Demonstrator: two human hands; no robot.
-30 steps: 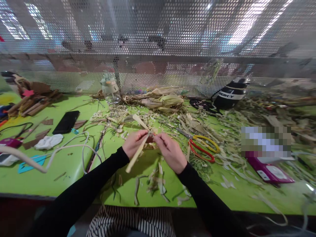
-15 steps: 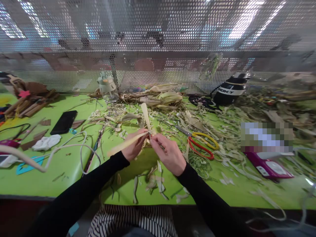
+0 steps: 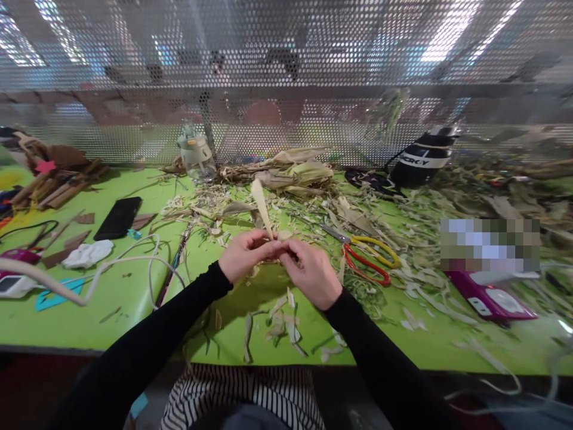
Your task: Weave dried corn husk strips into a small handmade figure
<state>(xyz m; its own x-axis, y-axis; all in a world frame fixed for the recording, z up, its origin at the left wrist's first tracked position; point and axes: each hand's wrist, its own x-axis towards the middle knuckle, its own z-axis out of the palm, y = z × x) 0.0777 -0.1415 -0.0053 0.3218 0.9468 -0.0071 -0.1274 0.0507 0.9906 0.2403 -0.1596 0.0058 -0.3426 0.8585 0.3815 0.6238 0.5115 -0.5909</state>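
Note:
Between my fingertips a pale strip of dried corn husk (image 3: 259, 202) stands up, tilted slightly to the left. My left hand (image 3: 248, 254) pinches its lower end from the left, thumb laid across. From the other side my right hand (image 3: 310, 266) meets it, thumb and fingers pressed on the same spot. The fingers hide the base of the strip. Scissors (image 3: 366, 255) with one red and one yellow handle lie just right of my right hand. Husk scraps (image 3: 286, 322) lie on the green tabletop (image 3: 147, 334) below my hands.
A pile of dried husks (image 3: 295, 173) lies at the back, before a perforated metal screen (image 3: 286, 65). A clear bottle (image 3: 197, 155) and a black bottle (image 3: 423, 158) stand there. Left are a phone (image 3: 119, 218) and a white cable (image 3: 154, 263); right, a magenta power strip (image 3: 492, 298).
The long pale strip that stretched left across my left wrist no longer shows there. My left hand has turned, its thumb now across the husk, and both hands are closer together.

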